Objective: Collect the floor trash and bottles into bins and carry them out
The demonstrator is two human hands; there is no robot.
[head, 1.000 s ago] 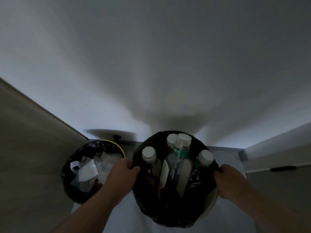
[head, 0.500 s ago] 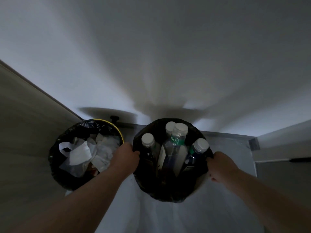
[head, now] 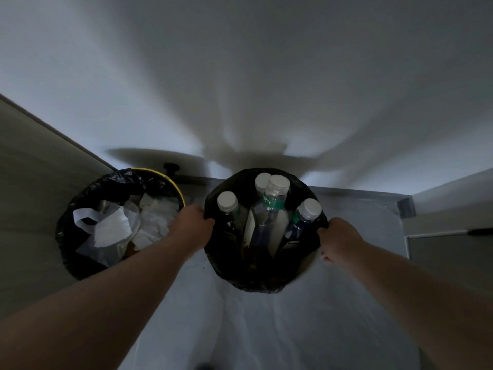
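A black-lined bottle bin sits in the middle of the view, holding several upright plastic bottles with white caps. My left hand grips its left rim and my right hand grips its right rim. To the left stands a second bin, the trash bin, with a yellow rim and black liner, filled with white bags and crumpled paper. The two bins stand close together, apart by about a hand's width.
A white wall rises straight ahead. A wooden panel runs along the left, touching the trash bin. The pale floor stretches toward me. A grey cabinet with a dark handle is at the right.
The bottle bin has moved down and away from me toward the floor beside the trash bin, with both hands still on its rim. My arms are more stretched out.
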